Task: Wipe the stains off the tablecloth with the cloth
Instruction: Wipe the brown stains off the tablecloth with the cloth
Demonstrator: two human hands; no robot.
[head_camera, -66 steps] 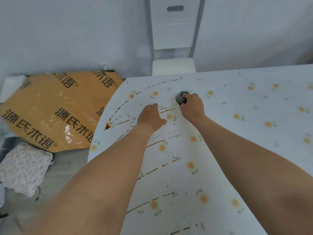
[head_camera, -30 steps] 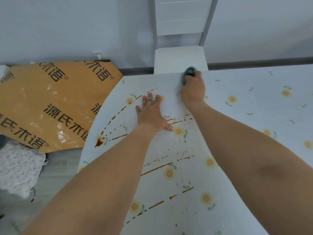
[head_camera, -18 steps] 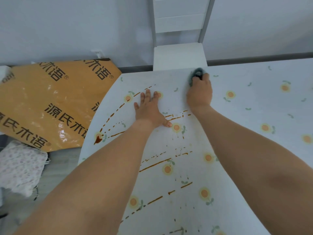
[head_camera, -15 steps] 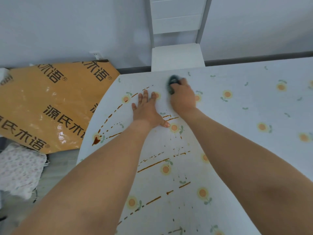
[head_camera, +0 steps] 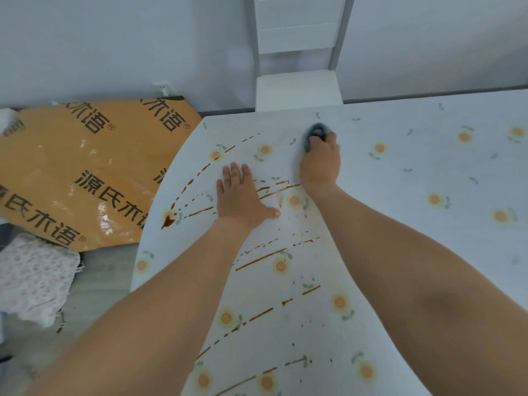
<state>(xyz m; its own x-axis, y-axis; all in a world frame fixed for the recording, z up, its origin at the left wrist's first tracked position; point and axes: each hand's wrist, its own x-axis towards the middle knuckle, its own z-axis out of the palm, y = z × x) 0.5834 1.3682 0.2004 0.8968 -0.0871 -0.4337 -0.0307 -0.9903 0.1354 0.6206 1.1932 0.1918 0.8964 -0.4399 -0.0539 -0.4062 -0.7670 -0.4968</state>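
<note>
A pale tablecloth (head_camera: 414, 172) printed with small orange flowers covers the table. Brown stains (head_camera: 260, 260) run across it in curved dashed streaks, with a dark blob (head_camera: 168, 220) near the left edge. My right hand (head_camera: 320, 162) grips a bunched dark grey-green cloth (head_camera: 315, 132) and presses it on the tablecloth near the far edge. My left hand (head_camera: 240, 195) lies flat on the tablecloth, fingers straight, over the upper streaks and just left of my right wrist.
A white chair (head_camera: 297, 81) stands against the table's far edge. On the floor at the left lie an orange printed sheet (head_camera: 85, 172) and a folded white patterned fabric (head_camera: 31, 278). The table's rounded left edge drops to the floor.
My right hand has swept the cloth back to the right along the far edge after a stroke to the left. My left hand stays flat in the same place.
</note>
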